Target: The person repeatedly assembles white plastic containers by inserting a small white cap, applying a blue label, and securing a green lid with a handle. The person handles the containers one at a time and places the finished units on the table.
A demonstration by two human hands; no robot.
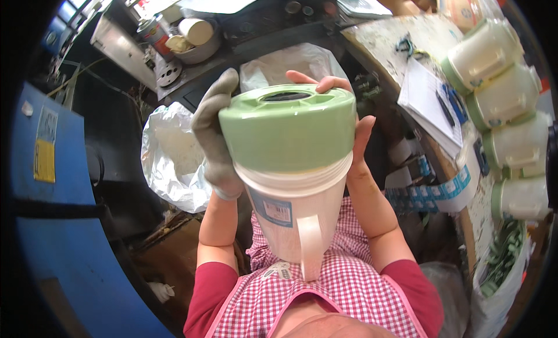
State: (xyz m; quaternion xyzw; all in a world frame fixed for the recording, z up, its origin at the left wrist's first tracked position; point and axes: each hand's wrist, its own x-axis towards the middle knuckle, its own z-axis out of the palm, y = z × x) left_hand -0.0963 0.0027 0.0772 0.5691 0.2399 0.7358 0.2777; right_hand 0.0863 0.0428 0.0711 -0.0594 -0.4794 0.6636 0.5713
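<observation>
Close in front of me is a white plastic jug [273, 190] with a wide green end piece [288, 134] facing up. A dark round opening or recess sits in the middle of that green piece. The jug's handle [310, 239] points toward my checked apron, and a blue barcode label is stuck on its side. My left hand [214, 129], in a grey glove, grips the green piece from the left. My bare right hand [361, 137] holds the other side, with fingers curled over the upper rim. Parts of the right fingers are hidden behind the jug.
Several similar jugs [485, 56] are stacked at the right. A bench there carries a notepad [427, 99], a pen and a strip of blue labels [433, 192]. White plastic bags [174, 163] lie behind and left. A blue cabinet [52, 222] stands far left.
</observation>
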